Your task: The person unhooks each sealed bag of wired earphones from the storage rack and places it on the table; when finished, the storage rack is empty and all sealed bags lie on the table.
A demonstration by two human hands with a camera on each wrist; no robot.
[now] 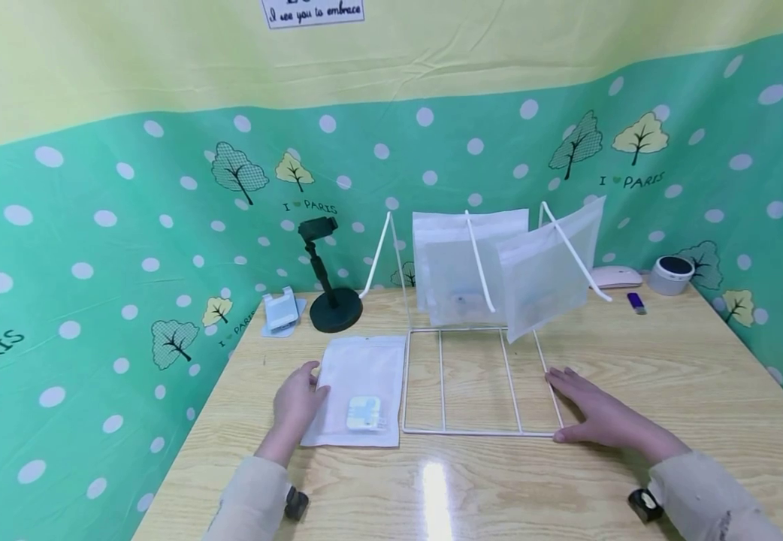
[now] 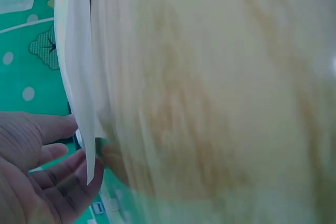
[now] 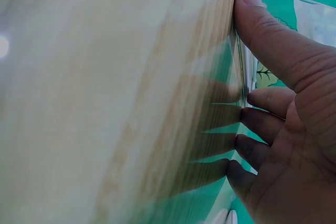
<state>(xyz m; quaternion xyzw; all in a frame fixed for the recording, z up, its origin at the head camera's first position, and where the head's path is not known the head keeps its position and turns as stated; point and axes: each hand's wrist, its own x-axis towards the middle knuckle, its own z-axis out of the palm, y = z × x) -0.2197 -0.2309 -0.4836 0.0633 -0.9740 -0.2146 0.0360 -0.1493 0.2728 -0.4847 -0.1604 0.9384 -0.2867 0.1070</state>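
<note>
Beyond our work, a black stand (image 1: 336, 309) and a small white holder (image 1: 282, 311) sit near the tabletop's (image 1: 500, 488) far-left edge; a mouse (image 1: 618, 276), a round speaker (image 1: 671, 276) and a purple USB stick (image 1: 636, 303) lie at the far right. Patterned cloth (image 1: 104, 315) closes off the back and left side.

The flat pouch (image 1: 344, 364) lies just left of the wire rack (image 1: 442, 433), with a white and pale-blue square piece (image 1: 363, 412) inside its lower part. White pouches (image 1: 452, 263) hang at the rack's middle arm and one tilted pouch (image 1: 540, 282) at its right arm, hiding part of the rack's back.

Our left hand (image 1: 297, 406) is at the flat pouch's left edge, fingers bent; we cannot tell whether it pinches. Our right hand (image 1: 597, 417) spreads loosely at the rack's front-right corner. Toward us, the tabletop stretches in front of both pouch and rack, and again right of our right hand.
</note>
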